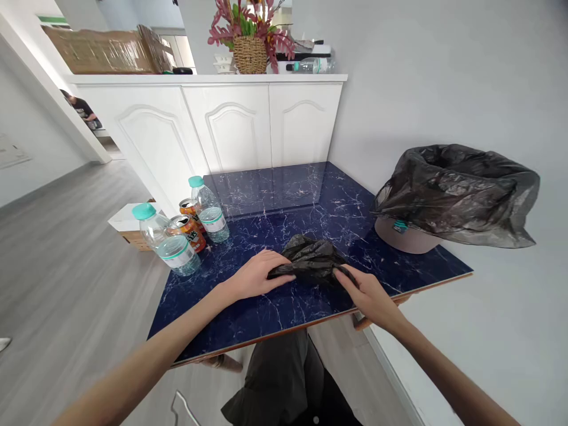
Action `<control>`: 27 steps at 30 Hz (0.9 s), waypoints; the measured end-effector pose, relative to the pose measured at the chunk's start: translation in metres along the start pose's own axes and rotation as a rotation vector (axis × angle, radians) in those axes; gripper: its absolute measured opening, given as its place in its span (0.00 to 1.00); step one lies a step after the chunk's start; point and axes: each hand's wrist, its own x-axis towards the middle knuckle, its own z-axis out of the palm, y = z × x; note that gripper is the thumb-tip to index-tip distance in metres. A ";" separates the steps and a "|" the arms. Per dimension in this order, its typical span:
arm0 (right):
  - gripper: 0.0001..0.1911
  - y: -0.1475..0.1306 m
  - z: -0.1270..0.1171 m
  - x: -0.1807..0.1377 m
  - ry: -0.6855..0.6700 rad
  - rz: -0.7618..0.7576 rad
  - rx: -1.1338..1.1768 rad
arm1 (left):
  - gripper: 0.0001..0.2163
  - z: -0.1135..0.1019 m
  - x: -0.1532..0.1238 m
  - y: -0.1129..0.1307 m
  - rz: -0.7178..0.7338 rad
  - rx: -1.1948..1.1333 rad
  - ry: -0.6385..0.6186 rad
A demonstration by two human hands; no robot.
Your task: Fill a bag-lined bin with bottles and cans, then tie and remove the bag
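A crumpled black plastic bag (310,254) lies on the dark blue marbled tabletop (284,207), spread between my two hands. My left hand (261,273) grips its left end, thumb below and fingers on top. At the right end, my right hand (361,290) pinches the bag's edge between thumb and fingers. To the right stands a light-coloured bin (403,236), with a larger black bin liner (461,195) draped over its rim and hanging down its outside.
Clear bottles with teal caps, one in front (177,251) and one behind (213,216), stand at the table's left edge. Orange cans (193,231) are between them. A white cabinet (239,124) adjoins the far side; a wall (426,89) borders the right. A person (84,111) sits far left.
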 end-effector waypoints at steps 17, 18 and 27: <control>0.34 -0.003 0.061 0.032 0.019 -0.219 -0.663 | 0.19 0.043 0.031 -0.010 -0.465 0.230 0.206; 0.34 0.003 0.061 0.035 -0.008 -0.208 -0.663 | 0.18 0.043 0.030 -0.011 -0.457 0.244 0.207; 0.33 0.009 0.054 0.038 -0.057 -0.202 -0.660 | 0.21 0.025 0.025 -0.015 0.079 0.359 0.207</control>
